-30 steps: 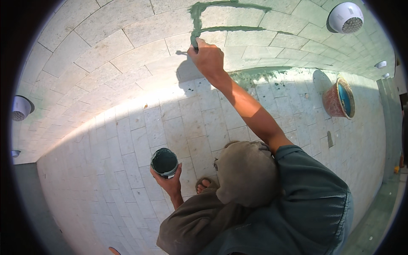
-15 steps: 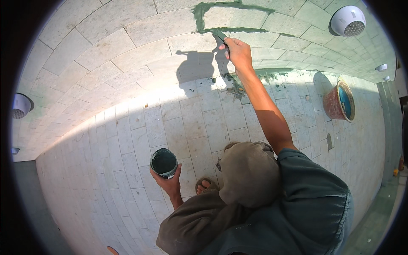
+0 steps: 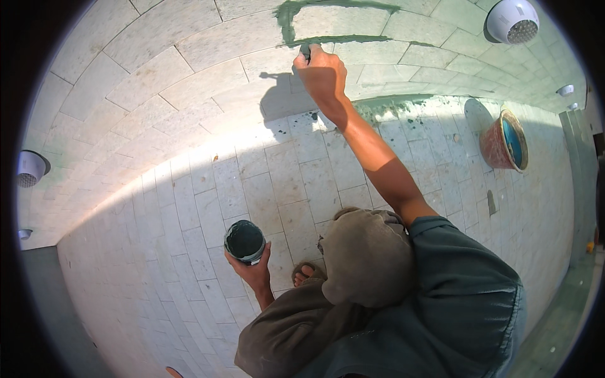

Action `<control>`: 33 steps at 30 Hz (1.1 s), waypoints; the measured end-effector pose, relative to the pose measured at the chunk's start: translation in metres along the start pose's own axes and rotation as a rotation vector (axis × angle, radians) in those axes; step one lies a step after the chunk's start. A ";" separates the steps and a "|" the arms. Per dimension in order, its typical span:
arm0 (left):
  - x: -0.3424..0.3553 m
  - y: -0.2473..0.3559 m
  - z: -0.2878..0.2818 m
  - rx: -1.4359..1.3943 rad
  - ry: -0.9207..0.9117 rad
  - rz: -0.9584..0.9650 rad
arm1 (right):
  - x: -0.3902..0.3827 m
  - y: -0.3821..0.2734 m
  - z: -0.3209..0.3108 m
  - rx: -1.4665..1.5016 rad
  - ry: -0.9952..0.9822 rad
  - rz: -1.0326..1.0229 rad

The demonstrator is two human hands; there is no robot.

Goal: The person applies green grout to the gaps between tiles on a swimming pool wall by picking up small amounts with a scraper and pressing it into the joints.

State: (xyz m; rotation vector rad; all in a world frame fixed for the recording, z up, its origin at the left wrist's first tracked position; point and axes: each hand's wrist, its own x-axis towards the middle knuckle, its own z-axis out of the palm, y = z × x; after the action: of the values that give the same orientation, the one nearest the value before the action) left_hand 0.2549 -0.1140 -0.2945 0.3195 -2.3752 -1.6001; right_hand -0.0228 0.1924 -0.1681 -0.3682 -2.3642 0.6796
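My left hand [image 3: 252,274] is wrapped round a small round tub [image 3: 244,239] with dark green paste inside and smeared on its rim. It holds the tub upright, low over the tiled floor. My right arm reaches out to the pale tiled wall [image 3: 208,44]. There my right hand [image 3: 322,74] grips a small putty knife [image 3: 307,49]; mostly the hand hides it, with only a dark part showing at the fingertips. Just above the hand, a dark green paste line [image 3: 362,39] runs along a tile joint. More paste [image 3: 287,22] outlines the same tile's left and upper edges.
A paste-stained reddish bucket [image 3: 498,145] with a blue inside stands on the floor to the right. Green splatters [image 3: 403,112] lie along the foot of the wall. White round fixtures [image 3: 513,24] stick out from the wall. My sandalled foot [image 3: 307,273] is beside the tub.
My right hand has moved left along the joint and turned, so its back now covers most of the putty knife. My left hand and the tub stay nearly still.
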 end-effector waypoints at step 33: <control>0.003 0.002 0.003 -0.042 0.008 0.002 | -0.012 0.003 0.028 0.220 0.165 -0.329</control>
State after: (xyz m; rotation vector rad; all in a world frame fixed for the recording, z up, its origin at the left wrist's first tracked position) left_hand 0.2513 -0.1116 -0.2934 0.3145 -2.3319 -1.6428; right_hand -0.0318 0.1798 -0.1943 0.0585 -2.1006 0.7110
